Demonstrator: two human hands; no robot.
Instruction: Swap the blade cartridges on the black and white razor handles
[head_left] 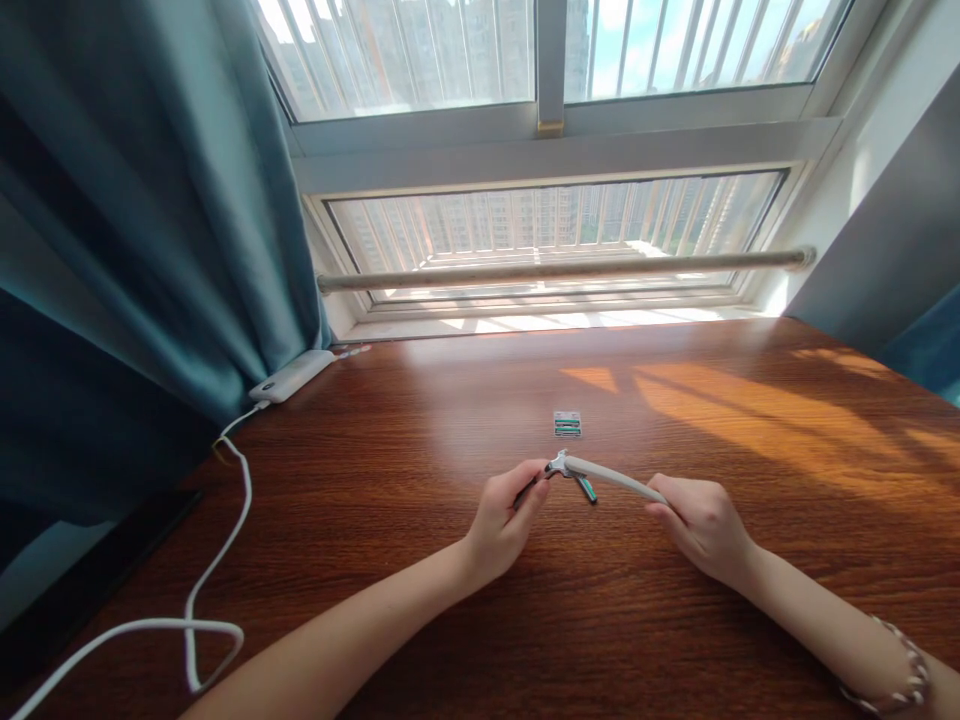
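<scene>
your left hand grips a razor, your right hand a pale stick, above a glossy brown table beside a window and blue curtain.

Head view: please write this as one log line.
left grip: on silver-headed tool; right grip: on white stick, end near tool head; small pack: on table

We hold up a small tool with a shiny silver head, right by our long, pale, curved stick.
</scene>
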